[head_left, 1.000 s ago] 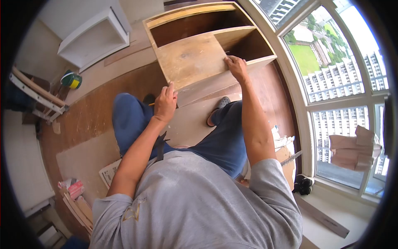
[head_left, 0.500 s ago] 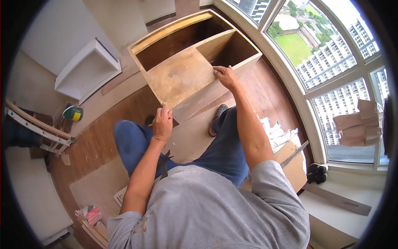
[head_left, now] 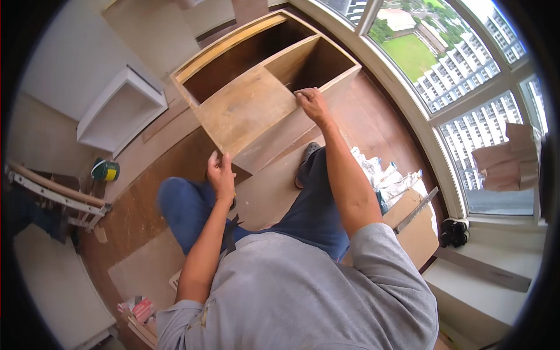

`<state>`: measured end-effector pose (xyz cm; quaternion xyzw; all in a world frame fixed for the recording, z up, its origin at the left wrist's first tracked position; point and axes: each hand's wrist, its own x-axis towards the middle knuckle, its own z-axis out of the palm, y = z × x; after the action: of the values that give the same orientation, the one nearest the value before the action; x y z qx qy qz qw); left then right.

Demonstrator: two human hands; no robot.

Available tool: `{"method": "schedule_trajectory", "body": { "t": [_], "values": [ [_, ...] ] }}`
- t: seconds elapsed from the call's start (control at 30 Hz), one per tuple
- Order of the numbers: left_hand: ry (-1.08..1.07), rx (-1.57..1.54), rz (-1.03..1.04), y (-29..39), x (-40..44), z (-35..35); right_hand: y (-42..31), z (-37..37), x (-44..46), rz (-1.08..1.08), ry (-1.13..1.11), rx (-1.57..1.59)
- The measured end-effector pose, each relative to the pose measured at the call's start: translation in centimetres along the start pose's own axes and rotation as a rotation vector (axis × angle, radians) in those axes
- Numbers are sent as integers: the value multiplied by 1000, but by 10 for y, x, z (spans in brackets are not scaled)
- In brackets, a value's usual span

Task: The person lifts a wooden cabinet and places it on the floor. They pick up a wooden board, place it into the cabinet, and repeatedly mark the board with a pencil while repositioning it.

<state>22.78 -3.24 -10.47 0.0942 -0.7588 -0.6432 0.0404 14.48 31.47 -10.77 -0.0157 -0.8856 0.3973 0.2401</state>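
Observation:
A wooden cabinet carcass (head_left: 185, 63) lies with its openings facing up, and a plywood panel (head_left: 248, 111) covers its near part. My right hand (head_left: 314, 106) is closed at the panel's right edge, fingertips curled against it. At the near left corner, my left hand (head_left: 221, 178) has its fingertips bent against the panel; its palm is partly hidden. A small yellowish bit shows beside that hand, too small to name. Two compartments behind the panel are open and dark inside.
A white box frame (head_left: 122, 111) and a green bucket (head_left: 106, 170) stand at left, near a ladder (head_left: 58, 198). To my right are crumpled white bags (head_left: 385, 175), a hand saw (head_left: 417, 210) on cardboard, and black shoes (head_left: 454, 233). Large windows (head_left: 431, 64) line the right side.
My left hand has turned at the panel's corner, and the thin orange stick beside it no longer shows clearly. My right hand stays at the right edge. The view has shifted slightly.

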Motion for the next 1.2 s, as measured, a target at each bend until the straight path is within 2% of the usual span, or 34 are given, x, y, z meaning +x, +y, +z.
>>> {"method": "schedule_trajectory", "body": {
  "t": [0.13,0.17,0.27,0.37,0.43,0.5,0.57,0.87,0.9,1.07,1.13,1.2],
  "values": [
    [-39,124,-19,15,2,5,1,2,3,-66,-55,-143],
    [41,182,86,-1,7,8,0,2,3,-77,-67,-162],
    [134,253,143,-34,16,12,-5,3,2,-84,-67,-162],
    [174,305,83,-13,5,13,-2,3,2,-93,-71,-163],
    [137,441,150,7,0,7,-3,4,2,-69,-83,-175],
    [141,389,116,11,1,4,-1,4,3,-77,-108,-167],
    [120,404,201,4,4,3,1,4,4,-37,-131,-164],
    [101,391,222,9,5,2,2,3,4,-46,-120,-163],
    [63,396,201,11,5,0,0,4,4,-43,-120,-154],
    [147,285,207,-11,14,9,-1,4,4,-52,-105,-188],
    [114,148,52,-9,16,10,1,3,4,-47,-115,-183],
    [126,240,108,-8,16,8,1,4,5,-49,-132,-172]
  ]
}}
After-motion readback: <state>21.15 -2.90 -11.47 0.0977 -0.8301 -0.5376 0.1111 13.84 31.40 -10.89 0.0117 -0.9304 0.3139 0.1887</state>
